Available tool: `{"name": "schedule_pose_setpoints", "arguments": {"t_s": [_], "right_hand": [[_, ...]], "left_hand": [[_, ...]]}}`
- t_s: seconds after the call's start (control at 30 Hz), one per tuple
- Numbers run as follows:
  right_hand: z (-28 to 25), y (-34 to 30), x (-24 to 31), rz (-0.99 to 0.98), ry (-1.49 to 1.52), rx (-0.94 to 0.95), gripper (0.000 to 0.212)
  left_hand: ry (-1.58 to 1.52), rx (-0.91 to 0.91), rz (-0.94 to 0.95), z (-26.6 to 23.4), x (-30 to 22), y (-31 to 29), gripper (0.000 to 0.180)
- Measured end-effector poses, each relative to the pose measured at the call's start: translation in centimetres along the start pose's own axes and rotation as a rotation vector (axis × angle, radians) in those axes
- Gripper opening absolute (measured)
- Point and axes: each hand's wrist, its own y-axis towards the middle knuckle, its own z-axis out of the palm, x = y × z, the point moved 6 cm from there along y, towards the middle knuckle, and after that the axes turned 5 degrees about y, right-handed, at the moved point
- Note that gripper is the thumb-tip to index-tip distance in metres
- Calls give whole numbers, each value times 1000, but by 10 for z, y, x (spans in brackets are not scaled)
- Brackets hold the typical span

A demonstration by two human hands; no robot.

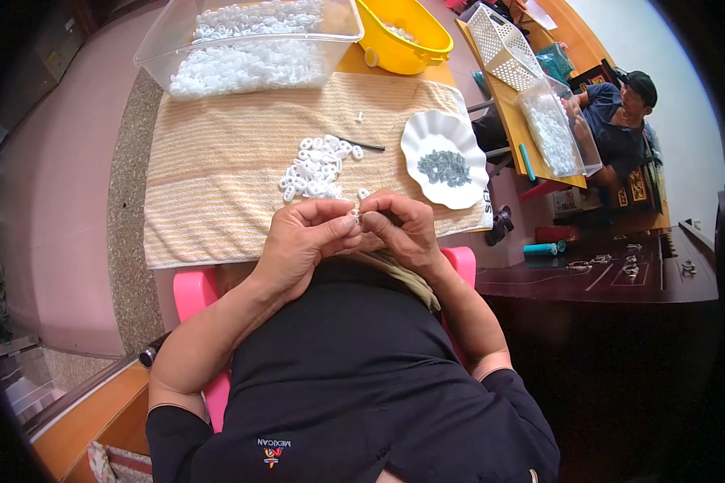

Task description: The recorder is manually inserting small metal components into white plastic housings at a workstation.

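My left hand (314,241) and my right hand (403,229) meet at the near edge of the towel-covered table. The left pinches a small white plastic piece (354,214) between thumb and fingertips. The right thumb and fingers are pinched against its other side; whatever they grip is too small to make out. Just beyond the hands lies a loose pile of white oval pieces with holes (314,167). One single white oval piece (363,193) rests near the right fingers. A thin black stick (364,145) lies at the pile's far side. Small dark grey pieces (445,168) sit on a white scalloped plate (424,127).
A clear plastic bin (346,56) of white pieces and a yellow tub (395,58) stand at the back. The striped towel (209,177) covers the table. At right, another person (608,121) sits by a second table with a clear bin (568,167) and a white basket (503,48).
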Motion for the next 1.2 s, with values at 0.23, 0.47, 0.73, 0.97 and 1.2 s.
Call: {"name": "schedule_pose_setpoints", "arguments": {"t_s": [0.23,0.47,0.73,0.97,1.2], "right_hand": [[2,1,4,-84,-121,-5,3],[2,0,1,-85,-130,-6,3],[4,-1,-3,-36,-149,-15,6],[6,-2,-4,-13,-168,-13,8],[8,-6,-11,49,-86,-34,12]], "left_hand": [[7,1,9,0,0,0,20],[16,-12,-4,-1,1,0,20],[7,-11,10,0,3,-1,19],[26,0,42,1,4,0,19],[64,-32,69,0,6,1,19]]}}
